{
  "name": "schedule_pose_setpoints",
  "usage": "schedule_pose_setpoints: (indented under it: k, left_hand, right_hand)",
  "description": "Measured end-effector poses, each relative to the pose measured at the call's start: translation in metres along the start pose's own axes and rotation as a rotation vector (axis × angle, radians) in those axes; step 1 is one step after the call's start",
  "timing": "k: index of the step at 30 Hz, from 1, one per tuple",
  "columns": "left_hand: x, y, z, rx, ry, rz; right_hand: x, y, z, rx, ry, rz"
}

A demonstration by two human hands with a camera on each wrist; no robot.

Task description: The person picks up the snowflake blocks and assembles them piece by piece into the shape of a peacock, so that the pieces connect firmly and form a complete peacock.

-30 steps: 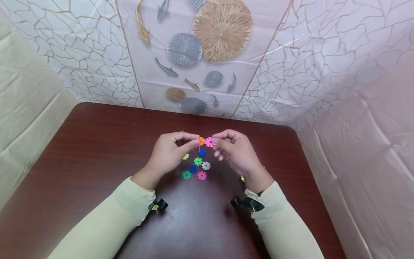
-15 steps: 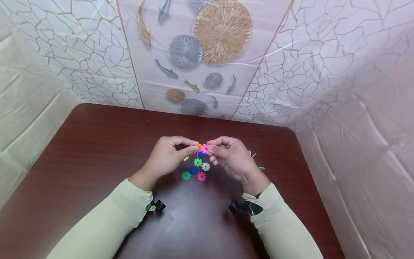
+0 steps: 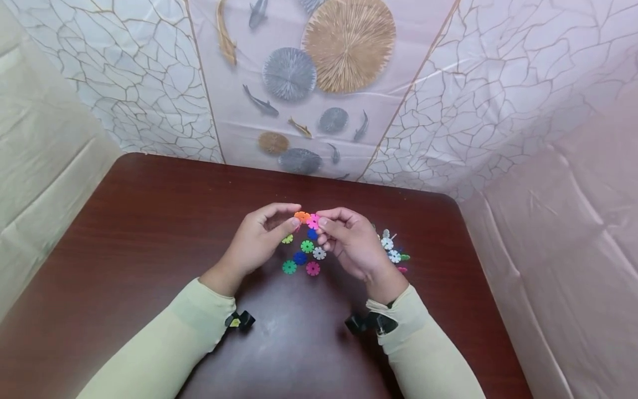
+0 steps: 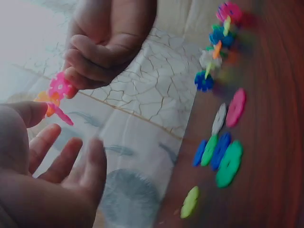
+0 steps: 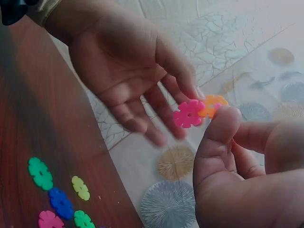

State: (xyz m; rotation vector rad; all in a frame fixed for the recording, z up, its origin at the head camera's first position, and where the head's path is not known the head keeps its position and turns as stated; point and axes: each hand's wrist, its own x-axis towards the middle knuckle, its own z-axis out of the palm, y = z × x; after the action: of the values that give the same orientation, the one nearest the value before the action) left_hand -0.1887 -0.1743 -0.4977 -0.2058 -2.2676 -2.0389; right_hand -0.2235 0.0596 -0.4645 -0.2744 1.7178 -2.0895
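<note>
In the head view, my left hand [image 3: 254, 238] pinches a notched orange disc [image 3: 302, 216] between thumb and index finger, its other fingers loosely spread. My right hand [image 3: 356, 244] pinches a notched pink disc [image 3: 313, 221] whose edge meets the orange one. A second pink disc [image 5: 189, 114] joins the orange disc at an angle, by the left thumb, as the right wrist view shows. All three are held up above the table. The right thumb covers part of the pink disc it holds.
Loose notched discs lie below the hands, among them green [image 3: 289, 267], blue [image 3: 299, 258], white [image 3: 319, 253], pink [image 3: 312, 269] and yellow [image 3: 287, 239]. A joined cluster of discs [image 3: 394, 255] stands right of the right hand. Patterned cloth [image 3: 289, 133] hangs behind the dark table [image 3: 164, 221].
The right hand has moved left, bringing its pink disc from beside the orange disc to overlapping its edge. More of the cluster behind the right hand now shows.
</note>
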Motion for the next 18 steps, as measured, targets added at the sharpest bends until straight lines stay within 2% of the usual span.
schedule_pose_setpoints:
  k: [4,6,8,10,13,15,16,18]
  left_hand:
    - [-0.001,-0.007,0.002,-0.133,-0.046,-0.045]
    - [0.000,-0.009,0.002,-0.137,-0.041,-0.050]
    - [0.000,-0.010,0.002,-0.123,-0.021,-0.051]
    - [0.000,-0.011,0.000,-0.109,0.000,-0.047]
    - [0.000,-0.013,-0.001,-0.095,0.022,-0.061]
    - [0.000,-0.015,-0.001,-0.084,0.027,-0.078]
    - [0.001,-0.015,0.000,-0.085,0.029,-0.087]
    - [0.001,-0.016,0.001,-0.084,0.035,-0.098]
  right_hand:
    - [0.003,0.007,0.000,-0.008,-0.020,0.022]
    - [0.004,0.008,-0.002,-0.049,-0.016,0.040]
    - [0.004,0.010,-0.005,-0.136,0.001,0.054]
    - [0.004,0.013,-0.007,-0.327,0.014,0.046]
    - [0.001,0.022,-0.008,-0.758,-0.003,0.023]
    - [-0.001,0.029,-0.007,-1.038,-0.054,0.007]
    - [-0.003,0.032,-0.005,-1.150,-0.085,0.001]
    - [-0.005,0.039,-0.003,-1.293,-0.134,0.000]
